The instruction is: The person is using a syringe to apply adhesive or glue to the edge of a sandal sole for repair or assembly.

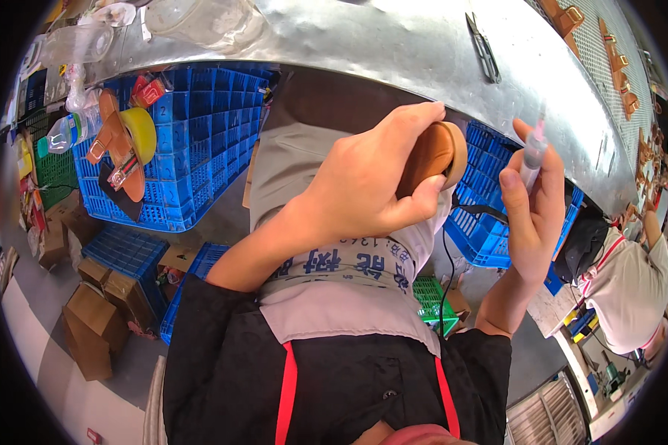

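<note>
My left hand (pixel 369 173) is closed round a brown sandal sole (pixel 429 153), with a rounded tan edge standing out past my fingers. It hangs over my apron, just off the near edge of the metal workbench (pixel 364 48). To the right of it, my right hand (pixel 536 196) grips a clear syringe (pixel 533 157) between thumb and fingers. The syringe has a pink tip, which points up toward the bench and stays apart from the sole. Most of the sole's length is hidden behind my left hand.
Scissors (pixel 483 49) and a clear plastic container (pixel 204 22) lie on the bench. Blue crates (pixel 193 141) stand at left, topped by a brown sandal (pixel 117 148) and yellow tape (pixel 140 135). More brown sandals (pixel 617 67) rest on a rack. Another person (pixel 627 289) works at right.
</note>
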### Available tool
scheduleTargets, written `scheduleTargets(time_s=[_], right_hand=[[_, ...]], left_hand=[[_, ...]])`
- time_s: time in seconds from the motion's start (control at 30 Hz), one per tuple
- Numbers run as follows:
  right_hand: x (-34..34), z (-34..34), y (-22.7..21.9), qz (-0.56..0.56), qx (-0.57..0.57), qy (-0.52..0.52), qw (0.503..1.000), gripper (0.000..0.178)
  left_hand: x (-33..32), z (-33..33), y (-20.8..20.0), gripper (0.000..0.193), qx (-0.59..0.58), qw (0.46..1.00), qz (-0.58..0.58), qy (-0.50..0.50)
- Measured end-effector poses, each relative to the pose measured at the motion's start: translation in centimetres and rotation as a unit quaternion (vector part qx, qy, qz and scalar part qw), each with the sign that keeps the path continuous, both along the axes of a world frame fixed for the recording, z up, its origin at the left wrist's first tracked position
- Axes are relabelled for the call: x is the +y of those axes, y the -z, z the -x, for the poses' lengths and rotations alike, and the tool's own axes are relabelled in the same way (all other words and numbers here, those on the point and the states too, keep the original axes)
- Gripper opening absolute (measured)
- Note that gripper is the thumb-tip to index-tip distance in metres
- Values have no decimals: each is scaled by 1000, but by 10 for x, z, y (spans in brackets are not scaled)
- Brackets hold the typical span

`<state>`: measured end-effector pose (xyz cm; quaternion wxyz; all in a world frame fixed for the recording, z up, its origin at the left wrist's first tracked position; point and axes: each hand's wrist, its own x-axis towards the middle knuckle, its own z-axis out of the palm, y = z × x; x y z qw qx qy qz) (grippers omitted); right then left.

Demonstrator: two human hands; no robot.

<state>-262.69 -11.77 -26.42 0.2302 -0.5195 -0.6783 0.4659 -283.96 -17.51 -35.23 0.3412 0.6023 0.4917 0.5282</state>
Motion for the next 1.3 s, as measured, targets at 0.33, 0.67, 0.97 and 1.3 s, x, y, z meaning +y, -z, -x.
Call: scheduleTargets(time_s=[0.33,0.67,0.97,1.3], right_hand=[[-10,-26,-41,33,33,-35,998,59],[-5,-31,-28,-175,-83,-136,972,53],[-11,-18,-27,-273,-156,-180,932,58],[-9,-14,-40,-380,-248,-224,862,61]], left_hand=[[0,-5,-16,60,73,996,33,-27],[5,-13,-20,66,233,965,-29,-117],[3,-13,-21,66,260,959,-15,-112],[4,-15,-20,62,292,949,-38,-117]])
